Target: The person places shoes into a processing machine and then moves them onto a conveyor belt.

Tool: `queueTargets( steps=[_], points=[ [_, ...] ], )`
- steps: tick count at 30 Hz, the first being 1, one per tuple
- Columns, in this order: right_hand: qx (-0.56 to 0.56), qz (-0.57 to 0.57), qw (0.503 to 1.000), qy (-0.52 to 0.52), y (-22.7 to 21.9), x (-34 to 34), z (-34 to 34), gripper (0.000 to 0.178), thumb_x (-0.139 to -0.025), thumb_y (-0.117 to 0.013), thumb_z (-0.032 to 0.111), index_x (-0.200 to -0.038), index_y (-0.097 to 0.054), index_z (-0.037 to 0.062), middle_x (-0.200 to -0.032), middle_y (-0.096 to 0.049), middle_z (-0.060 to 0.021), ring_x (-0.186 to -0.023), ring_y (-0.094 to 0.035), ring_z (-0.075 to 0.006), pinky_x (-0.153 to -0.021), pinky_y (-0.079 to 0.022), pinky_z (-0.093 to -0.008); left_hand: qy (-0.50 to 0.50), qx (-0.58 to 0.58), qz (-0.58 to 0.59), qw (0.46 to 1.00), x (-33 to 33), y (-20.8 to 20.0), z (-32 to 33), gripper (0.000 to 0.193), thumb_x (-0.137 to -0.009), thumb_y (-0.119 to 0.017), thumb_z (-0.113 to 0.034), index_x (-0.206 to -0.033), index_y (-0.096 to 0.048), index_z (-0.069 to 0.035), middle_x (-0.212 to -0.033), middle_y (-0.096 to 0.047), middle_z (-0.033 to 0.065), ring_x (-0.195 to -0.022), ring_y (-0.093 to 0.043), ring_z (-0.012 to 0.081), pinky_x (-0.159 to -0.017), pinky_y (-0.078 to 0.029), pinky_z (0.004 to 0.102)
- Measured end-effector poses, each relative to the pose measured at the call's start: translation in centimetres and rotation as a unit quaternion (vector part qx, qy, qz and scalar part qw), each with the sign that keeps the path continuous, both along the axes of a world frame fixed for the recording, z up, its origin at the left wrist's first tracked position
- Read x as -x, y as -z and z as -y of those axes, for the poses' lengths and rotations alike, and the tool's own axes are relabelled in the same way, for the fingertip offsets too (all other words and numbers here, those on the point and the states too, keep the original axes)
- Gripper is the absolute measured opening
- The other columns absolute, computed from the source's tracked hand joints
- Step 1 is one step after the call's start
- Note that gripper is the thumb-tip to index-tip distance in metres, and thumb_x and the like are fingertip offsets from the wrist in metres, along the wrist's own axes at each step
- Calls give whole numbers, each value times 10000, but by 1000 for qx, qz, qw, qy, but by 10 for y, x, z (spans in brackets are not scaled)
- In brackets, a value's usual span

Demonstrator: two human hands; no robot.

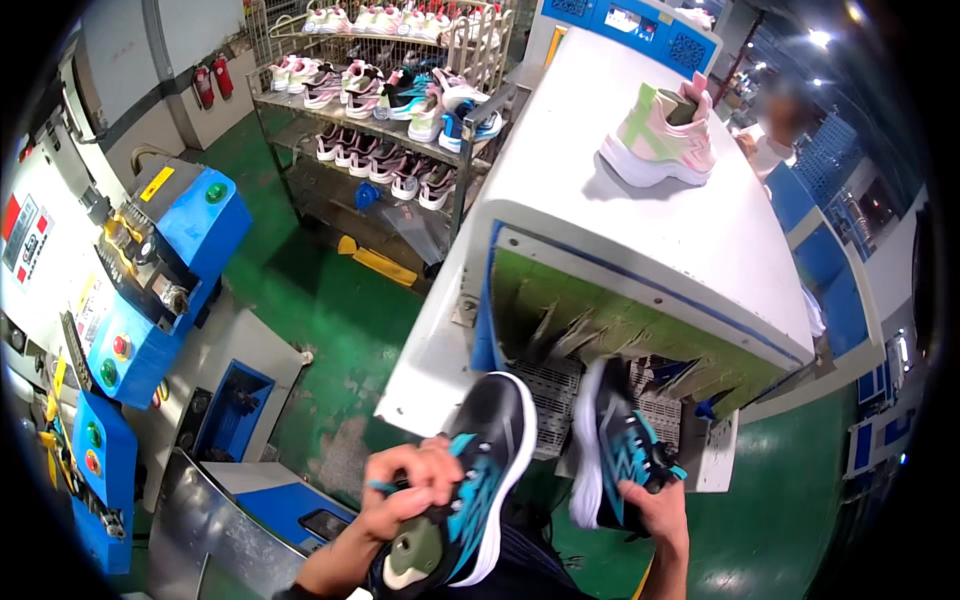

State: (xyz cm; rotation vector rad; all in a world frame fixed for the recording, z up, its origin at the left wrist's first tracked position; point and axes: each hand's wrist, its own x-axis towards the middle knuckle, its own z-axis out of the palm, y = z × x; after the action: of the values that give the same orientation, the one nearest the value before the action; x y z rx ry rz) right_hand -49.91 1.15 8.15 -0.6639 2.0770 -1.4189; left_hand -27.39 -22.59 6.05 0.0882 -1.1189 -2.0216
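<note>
My left hand (412,485) is closed on a black sneaker (487,440) with teal lacing and a white sole, its fingers curled at the collar. An olive-green piece with a pale end shows in that shoe's opening. In my right hand (655,508) is a matching black and teal sneaker (615,430), gripped near its heel with the thumb on the upper. Both toes point away from me at the mouth of a white machine (560,180). A torn green curtain (620,320) hangs over that mouth, above a slatted metal conveyor (556,415).
On top of the machine stands a pink and green sneaker (665,135). A metal rack (300,145) at the back left carries several shoes. Blue and white equipment (200,220) with buttons flanks my left. A person (775,130) is beyond the machine at the right.
</note>
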Motion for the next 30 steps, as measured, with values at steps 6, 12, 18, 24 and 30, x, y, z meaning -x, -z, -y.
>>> queueTargets(
  steps=[6,12,18,24,30],
  points=[
    [-115,-220,936,249,77,65,14,682,-771,-641,147,-1318,-327,-112,-1328,-415,-276,-1239,-397,-370,-1056,-269,-355,126,242,205,940,138,13,26,133,-771,-617,-101,-701,-542,-17,-752,-608,58,-751,-576,141,-718,-445,283],
    [199,-386,859,272,58,29,77,405,-837,-566,105,-1185,-447,-63,-1193,-505,-193,-1094,-492,-259,-948,-387,-338,-18,379,181,907,155,-7,35,256,-777,-550,-89,-1014,-572,5,-1011,-609,130,-932,-575,221,-819,-458,337],
    [382,-155,880,-235,36,-151,181,119,-833,-567,70,-941,-594,28,-976,-621,-126,-845,-595,-303,-778,-487,-362,-224,184,212,934,-39,29,5,217,-868,-491,-63,-1051,-557,31,-1040,-600,168,-971,-580,229,-875,-448,316],
    [150,-101,762,-622,65,-301,238,124,-830,-561,-6,-945,-606,-4,-918,-631,-108,-841,-619,-219,-765,-492,-299,-609,5,383,694,-260,85,-74,160,-880,-574,-146,-976,-614,-24,-921,-647,80,-885,-603,135,-822,-464,287],
    [-11,-57,348,-936,103,-505,210,360,-835,-617,131,-1150,-524,-17,-1076,-599,-131,-1000,-574,-204,-820,-483,-327,-782,-233,578,7,-425,237,-353,113,-839,-560,-122,-920,-590,-49,-918,-607,148,-890,-570,342,-819,-447,416]
  ],
)
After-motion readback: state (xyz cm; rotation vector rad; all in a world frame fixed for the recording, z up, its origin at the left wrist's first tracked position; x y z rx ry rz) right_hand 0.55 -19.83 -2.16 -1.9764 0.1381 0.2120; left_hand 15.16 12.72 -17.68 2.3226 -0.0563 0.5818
